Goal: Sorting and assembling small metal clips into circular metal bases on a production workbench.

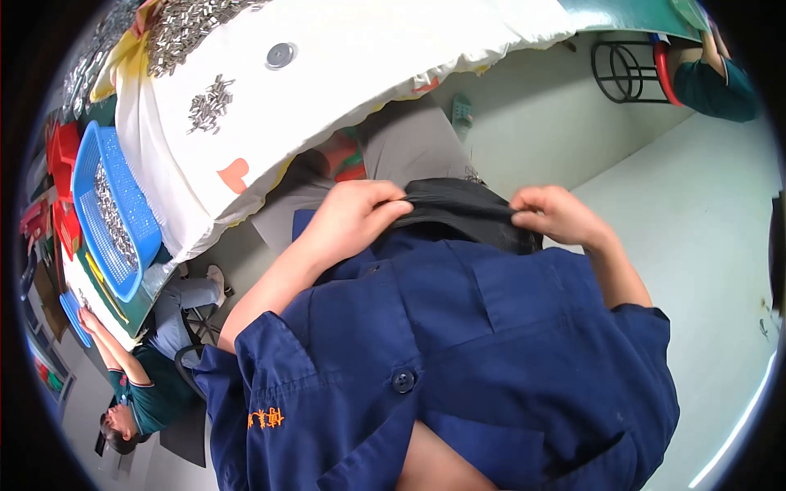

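Just beyond my navy work jacket, over my lap, a limp black sheet-like piece stretches between my two hands. Whether it is a bag or a cloth I cannot tell. My left hand pinches its left edge between thumb and fingers. At the right edge, the thumb and fingers of my right hand are closed on it too. Its lower part drops out of sight behind the jacket.
A white-covered table ahead carries piles of small metal pieces and a round grey disc. A blue basket of metal pieces stands left. Co-workers sit at left and far right, beside a stool.
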`<state>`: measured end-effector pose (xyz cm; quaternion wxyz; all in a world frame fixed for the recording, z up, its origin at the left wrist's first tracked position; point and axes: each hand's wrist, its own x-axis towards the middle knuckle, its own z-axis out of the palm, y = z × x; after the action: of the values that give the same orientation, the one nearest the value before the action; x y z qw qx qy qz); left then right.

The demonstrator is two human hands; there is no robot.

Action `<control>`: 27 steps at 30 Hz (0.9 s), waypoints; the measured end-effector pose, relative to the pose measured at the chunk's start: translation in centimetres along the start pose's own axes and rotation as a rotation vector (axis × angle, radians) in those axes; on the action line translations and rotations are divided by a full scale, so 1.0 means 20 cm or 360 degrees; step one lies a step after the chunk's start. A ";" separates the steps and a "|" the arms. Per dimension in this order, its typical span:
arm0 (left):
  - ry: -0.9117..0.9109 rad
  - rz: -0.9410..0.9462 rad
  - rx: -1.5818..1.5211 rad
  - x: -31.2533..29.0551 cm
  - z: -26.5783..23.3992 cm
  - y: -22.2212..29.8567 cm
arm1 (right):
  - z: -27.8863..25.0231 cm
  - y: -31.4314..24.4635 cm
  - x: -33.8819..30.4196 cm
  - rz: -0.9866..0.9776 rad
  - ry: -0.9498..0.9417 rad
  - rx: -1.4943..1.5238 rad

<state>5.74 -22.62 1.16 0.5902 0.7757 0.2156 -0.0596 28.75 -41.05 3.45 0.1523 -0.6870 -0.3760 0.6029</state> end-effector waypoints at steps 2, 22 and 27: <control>-0.0100 0.0189 0.0023 0.08 0.03 0.04 | -0.03 0.05 -0.05 0.0089 -0.0219 0.0155; -0.0549 0.0418 -0.0123 0.21 0.13 -0.06 | -0.04 0.09 -0.05 0.0610 -0.0821 -0.0395; -0.0109 0.0275 -0.0306 -0.03 -0.08 -0.11 | -0.08 -0.16 0.12 0.0307 -0.0935 -0.0474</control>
<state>3.99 -20.74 -0.17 0.6718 0.7286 0.1325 -0.0139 29.11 -36.81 4.21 -0.1224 -0.5311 -0.4210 0.7251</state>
